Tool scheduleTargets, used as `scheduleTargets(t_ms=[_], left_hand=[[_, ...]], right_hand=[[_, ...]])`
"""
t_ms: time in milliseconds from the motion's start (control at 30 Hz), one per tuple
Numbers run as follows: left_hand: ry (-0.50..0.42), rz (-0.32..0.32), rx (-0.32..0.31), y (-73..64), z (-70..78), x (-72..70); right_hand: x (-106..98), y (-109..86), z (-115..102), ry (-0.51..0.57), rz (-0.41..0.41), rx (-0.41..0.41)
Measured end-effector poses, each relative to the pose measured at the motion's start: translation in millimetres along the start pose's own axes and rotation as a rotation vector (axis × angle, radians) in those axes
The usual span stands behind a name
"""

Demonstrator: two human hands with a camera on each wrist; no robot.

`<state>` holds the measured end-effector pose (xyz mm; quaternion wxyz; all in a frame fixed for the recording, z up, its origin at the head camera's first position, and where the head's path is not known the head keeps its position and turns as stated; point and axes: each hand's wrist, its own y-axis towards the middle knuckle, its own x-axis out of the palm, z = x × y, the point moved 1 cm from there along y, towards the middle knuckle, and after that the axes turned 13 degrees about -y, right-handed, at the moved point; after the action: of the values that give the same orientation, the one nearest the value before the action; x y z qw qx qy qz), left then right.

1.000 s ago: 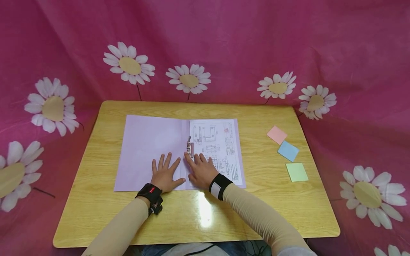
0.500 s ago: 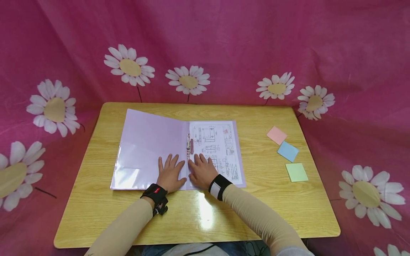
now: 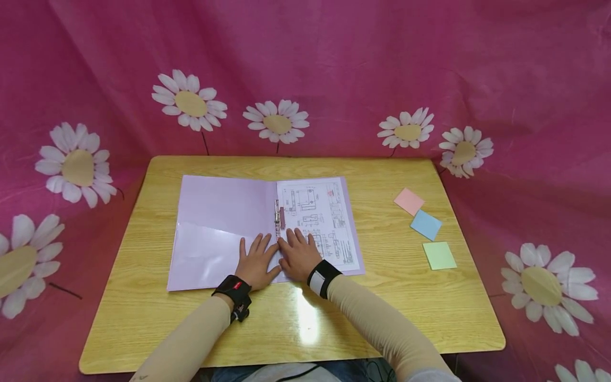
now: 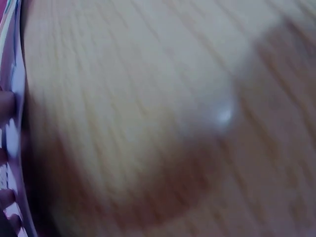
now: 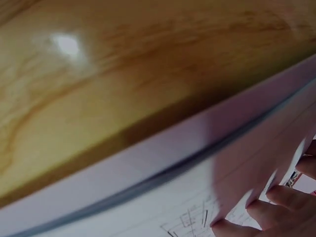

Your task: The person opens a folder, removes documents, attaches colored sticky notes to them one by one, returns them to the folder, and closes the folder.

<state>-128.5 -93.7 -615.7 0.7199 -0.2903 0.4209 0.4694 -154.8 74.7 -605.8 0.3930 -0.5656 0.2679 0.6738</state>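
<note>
A purple folder (image 3: 219, 204) lies open on the table. A metal clip (image 3: 277, 212) runs along its spine, beside a small dark reddish strip (image 3: 282, 218). White sheets with a printed technical drawing (image 3: 336, 228) lie on the right side. My left hand (image 3: 255, 267) rests with fingers spread on the left cover, close to the spine. Just below the clip, my right hand (image 3: 300, 258) rests on the drawing's lower left part. The right wrist view catches its fingertips (image 5: 256, 210) touching the paper. Only slivers of the left fingers show at the left wrist view's edge.
Pink (image 3: 409, 201), blue (image 3: 426, 225) and green (image 3: 439, 255) sticky note pads lie to the right of the folder. The wooden table (image 3: 382, 313) has a flowered pink curtain (image 3: 334, 63) behind and around it.
My left hand has slid right, closer to the spine. The left cover's tilt changed, and its lower part now looks glossy. My right index finger has drawn back from the clip's lower end.
</note>
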Motion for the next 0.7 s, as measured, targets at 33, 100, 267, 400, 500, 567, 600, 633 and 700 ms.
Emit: scheduleTargets(t_ms=[33, 100, 267, 400, 500, 567, 600, 633, 700], left_hand=[[0.0, -0.004, -0.003, -0.1, -1.8, 1.4], [-0.002, 0.0, 0.004, -0.2, -4.7, 3.3], [-0.008, 0.032, 0.033, 0.0, -9.7, 6.8], [-0.015, 0.022, 0.027, -0.2, -12.1, 7.6], [-0.026, 0.007, 0.015, -1.5, -12.9, 5.7], [-0.038, 0.003, 0.014, -2.9, -13.2, 3.4], [-0.04, 0.0, 0.015, -3.7, -13.5, 2.1], [-0.046, -0.001, 0.019, -4.6, -13.6, 0.7], [-0.04, -0.005, 0.027, -6.4, -14.9, -1.8]], right_hand=[[0.7, 0.3, -0.4, -0.001, -0.003, 0.0], [1.5, 0.6, -1.0, -0.001, -0.009, 0.0], [-3.3, 0.1, -2.0, 0.001, -0.039, 0.009], [-8.0, -2.4, -2.5, 0.003, -0.045, 0.019], [-9.4, -4.4, -2.9, 0.017, -0.031, 0.026], [-10.1, -5.4, -2.8, 0.019, -0.022, 0.029], [-10.5, -5.7, -2.6, 0.025, -0.016, 0.029], [-10.8, -6.2, -2.4, 0.027, -0.016, 0.028], [-11.9, -7.3, -1.7, 0.027, -0.024, 0.023]])
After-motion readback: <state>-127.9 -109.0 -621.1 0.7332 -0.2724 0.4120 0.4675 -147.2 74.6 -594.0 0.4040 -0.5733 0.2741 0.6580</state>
